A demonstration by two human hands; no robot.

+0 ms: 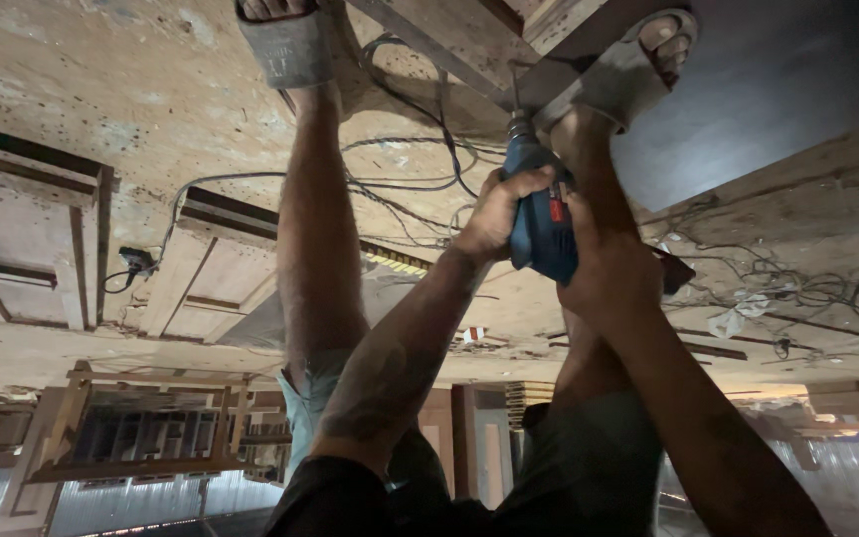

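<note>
A blue power drill (541, 224) is gripped by both hands, its chuck and bit (517, 111) pointed at a wooden board (469, 40) just beyond the fingers. The left hand (497, 214) is wrapped closed around the drill's body; the right hand (603, 268) is closed on the grip behind it. The picture appears inverted, so floor and feet lie at the top. The board is pinned by a sandalled foot (638, 65) just beside the bit; a second sandalled foot (285, 40) stands well apart, beyond the left hand. Drilling into the board is judged to be the step in hand; steady pressure along the bit and a firm footing on the board would be called for, with the bit kept clear of the toes. Loose cables (400, 184) are strewn over the dusty concrete floor (151, 89) around the hands. Wooden door frames (42, 239) lie farther off past the left hand, and stacked furniture frames (141, 428) stand in the background.
</note>
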